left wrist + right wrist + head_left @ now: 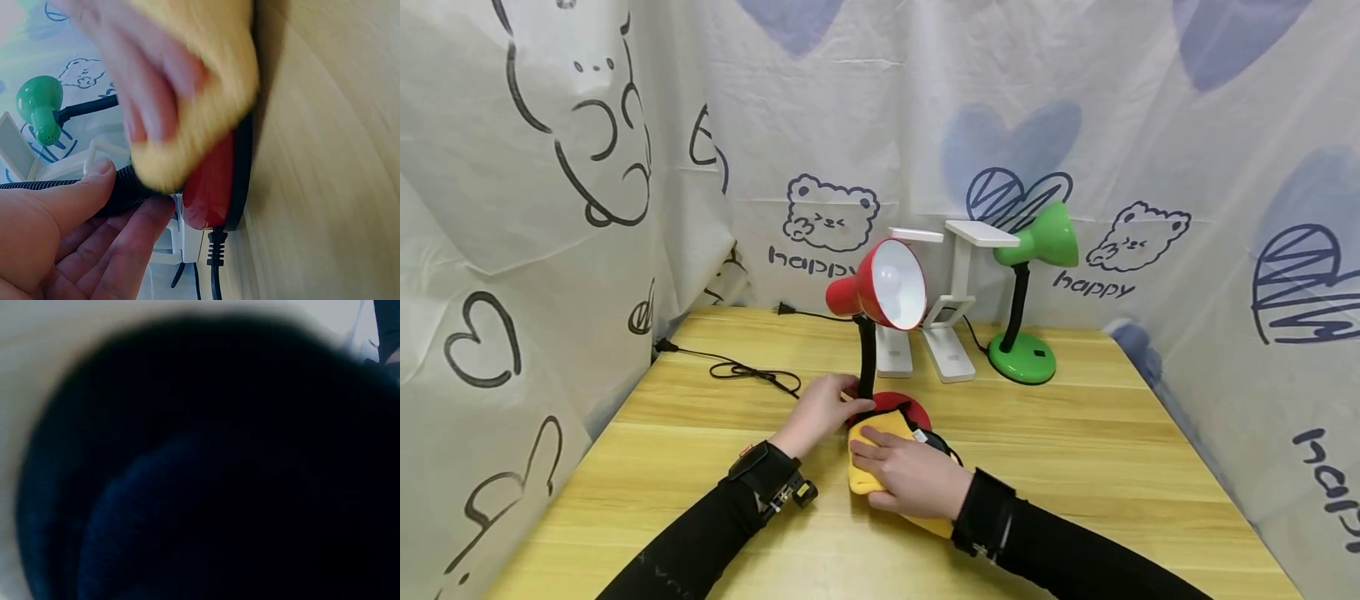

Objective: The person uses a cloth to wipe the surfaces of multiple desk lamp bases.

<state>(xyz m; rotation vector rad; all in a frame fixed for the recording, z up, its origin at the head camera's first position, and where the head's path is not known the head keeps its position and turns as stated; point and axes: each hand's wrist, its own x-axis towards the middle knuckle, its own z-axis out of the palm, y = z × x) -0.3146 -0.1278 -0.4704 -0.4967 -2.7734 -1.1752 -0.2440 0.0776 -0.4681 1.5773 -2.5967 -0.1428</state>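
Note:
A red desk lamp (892, 283) stands upright mid-table, its white-lined shade facing right. Low on its black flexible neck (128, 187), my left hand (822, 410) grips with thumb and fingers on either side. My right hand (917, 475) lies over a yellow cloth (868, 482), extended fingers pressing it against the red base (917, 410). The cloth hides part of the base; a dark portion and a white tag show beside it. Dark, blurred fabric (144, 512) fills most of the right wrist view, and the right fingers are hidden there.
Behind the red lamp stand two white folding lamps (950, 354) and a green desk lamp (1033, 358). A looped black cord with a plug (752, 372) lies at left. Printed white curtains (820, 108) border the wooden table (1090, 483) at the back and sides.

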